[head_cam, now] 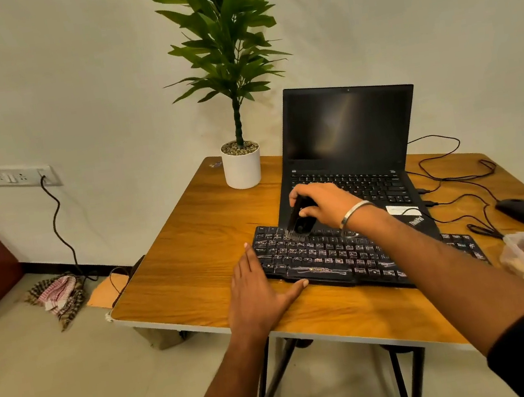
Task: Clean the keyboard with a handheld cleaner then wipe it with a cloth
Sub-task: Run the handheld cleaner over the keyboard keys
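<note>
At the centre of the frame we curl our right hand (321,204) around the black handheld cleaner (299,221), its brush on the top-left keys of the black keyboard (330,252), while our flat, empty left hand (260,287) steadies its left edge.

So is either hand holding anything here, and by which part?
The right hand grips the handheld cleaner by its upper body, brush end down on the keyboard. The left hand holds nothing; it lies flat against the keyboard's left end.
</note>
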